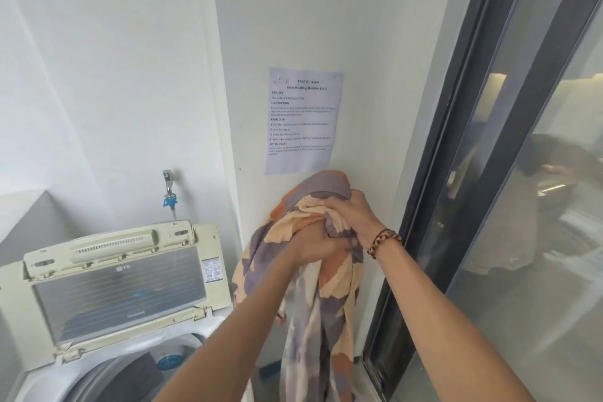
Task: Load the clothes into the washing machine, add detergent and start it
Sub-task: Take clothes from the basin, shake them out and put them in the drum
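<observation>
A patterned cloth [323, 313] in purple, cream and orange hangs in front of the wall, to the right of the washing machine. My left hand [318, 246] grips a bunch of it from below. My right hand [350, 215], with a beaded bracelet on the wrist, clutches the top of the same bundle. The top-loading washing machine [55, 378] stands at the lower left with its cream lid [120, 281] raised upright. Its drum opening [130, 375] shows dark fabric inside. No detergent is in view.
A water tap [168, 186] with a blue hose fitting sits on the wall above the machine. A printed task sheet [301, 121] is stuck to the wall. A dark-framed glass sliding door [456, 173] runs along the right side.
</observation>
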